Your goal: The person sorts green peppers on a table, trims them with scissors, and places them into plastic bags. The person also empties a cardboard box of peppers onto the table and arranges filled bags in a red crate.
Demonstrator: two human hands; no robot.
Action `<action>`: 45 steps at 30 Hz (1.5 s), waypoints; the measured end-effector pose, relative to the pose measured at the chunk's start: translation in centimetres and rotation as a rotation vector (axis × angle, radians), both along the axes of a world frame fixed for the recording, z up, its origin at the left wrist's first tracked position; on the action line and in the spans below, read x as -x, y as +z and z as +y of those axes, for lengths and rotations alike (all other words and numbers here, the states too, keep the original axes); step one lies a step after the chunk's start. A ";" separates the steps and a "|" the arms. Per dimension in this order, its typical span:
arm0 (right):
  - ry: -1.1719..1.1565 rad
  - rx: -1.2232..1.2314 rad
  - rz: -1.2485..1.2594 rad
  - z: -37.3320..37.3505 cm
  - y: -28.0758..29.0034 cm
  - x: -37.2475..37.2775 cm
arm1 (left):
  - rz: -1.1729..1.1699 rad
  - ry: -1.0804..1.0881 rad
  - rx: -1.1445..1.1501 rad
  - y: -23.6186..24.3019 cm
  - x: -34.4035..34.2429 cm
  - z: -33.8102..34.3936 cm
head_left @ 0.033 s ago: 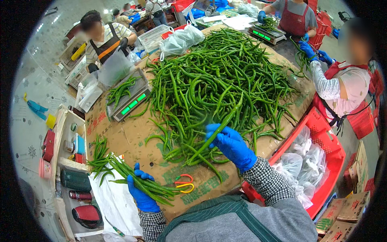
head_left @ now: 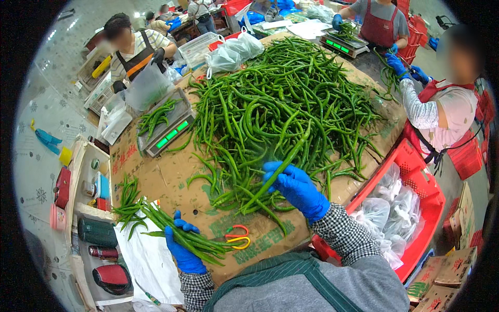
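In blue gloves, both my hands are at the near side of a cardboard-covered table. My left hand, at the lower left, is closed round a bunch of long green chili peppers with their ends lined up roughly side by side. My right hand pinches one long green chili pepper at the near edge of a big heap of green chili peppers. Between the hands lies a pair of scissors with orange and yellow handles. Some peppers rest beyond the left bunch.
A scale holding peppers stands at the left, another scale at the far right. A red crate with filled plastic bags is at my right. White paper lies at the left. Co-workers stand across and to the right.
My right hand has shifted very slightly to the left with the pepper. My left hand and its bunch stay in place.
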State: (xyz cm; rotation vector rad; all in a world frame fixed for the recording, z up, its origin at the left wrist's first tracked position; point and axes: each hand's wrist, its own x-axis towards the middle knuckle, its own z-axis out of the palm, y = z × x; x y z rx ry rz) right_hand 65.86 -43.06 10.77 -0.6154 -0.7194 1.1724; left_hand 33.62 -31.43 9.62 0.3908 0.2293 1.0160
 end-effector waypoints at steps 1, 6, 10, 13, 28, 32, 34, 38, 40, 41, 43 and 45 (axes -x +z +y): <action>0.025 0.014 -0.013 0.2 0.1 0.5 | 0.006 -0.005 0.001 -0.3 -0.1 -0.1; 0.231 0.039 -0.624 2.0 -2.8 4.6 | 0.176 -0.114 0.028 -0.8 -5.4 -1.6; 0.101 0.126 -1.034 2.6 -1.1 8.9 | 0.230 -0.181 0.039 -2.9 -8.3 -1.8; 0.007 0.087 -1.406 3.7 -2.8 9.1 | 0.223 -0.240 0.100 -2.4 -8.9 -2.4; -0.492 0.435 -1.459 20.5 -0.3 -3.4 | 0.196 0.070 0.323 -5.0 -3.7 1.1; -0.487 0.674 -1.484 25.3 -1.2 -3.9 | 0.219 0.074 0.332 -4.3 -4.2 1.1; -0.548 0.647 -1.476 26.3 -2.2 -3.5 | 0.246 0.084 0.324 -4.0 -3.8 1.1; -0.169 0.460 -0.491 24.0 0.0 -2.3 | 0.230 0.091 0.251 -4.9 -2.3 2.0; 0.029 0.387 -0.252 22.0 0.5 -1.5 | 0.251 0.104 0.321 -5.0 -1.8 2.2; 0.117 0.351 -0.132 21.1 0.2 -1.4 | 0.265 0.111 0.320 -5.0 -2.0 2.3; 0.212 0.302 -0.029 19.7 -0.6 -0.9 | 0.298 0.125 0.305 -4.7 -2.4 2.8; 0.253 0.332 0.023 18.2 -0.3 0.0 | 0.298 0.098 0.294 -3.9 -2.9 3.0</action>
